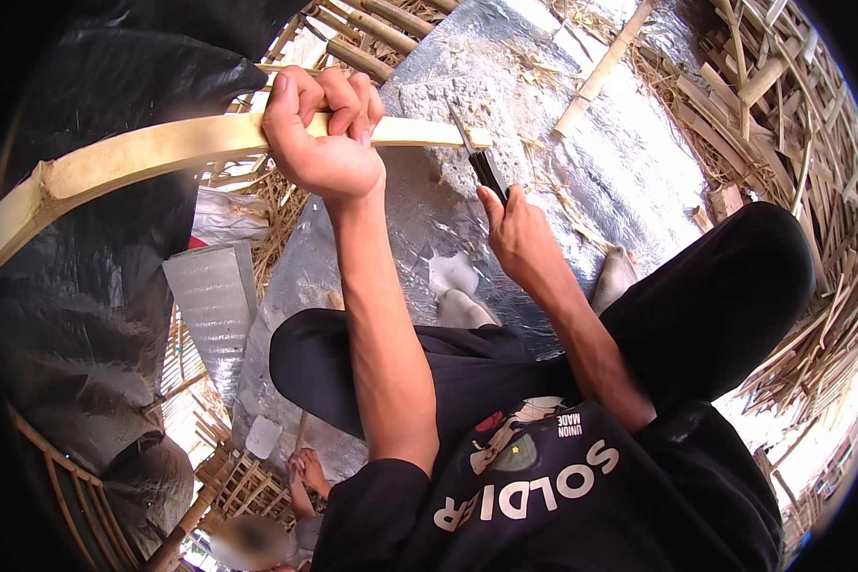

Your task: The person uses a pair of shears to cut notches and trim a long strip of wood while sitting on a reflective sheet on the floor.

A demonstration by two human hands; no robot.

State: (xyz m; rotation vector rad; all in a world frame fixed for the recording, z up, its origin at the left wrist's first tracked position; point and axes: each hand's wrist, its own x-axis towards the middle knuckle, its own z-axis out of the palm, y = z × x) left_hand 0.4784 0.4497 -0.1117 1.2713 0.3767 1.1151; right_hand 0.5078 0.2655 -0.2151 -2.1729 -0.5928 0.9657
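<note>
My left hand (319,129) is closed around a long pale bamboo strip (153,153) that runs from the far left to the middle of the picture. My right hand (520,234) grips a knife (477,153) by its dark handle. The blade points up and meets the right end of the strip. I sit with legs in black trousers folded on a silver foil-like mat (601,162).
Heaps of bamboo strips and shavings (791,124) lie along the right side and top. Black plastic sheeting (95,276) covers the left. A loose bamboo stick (605,67) rests on the mat. Another person's feet (305,477) show at the lower left.
</note>
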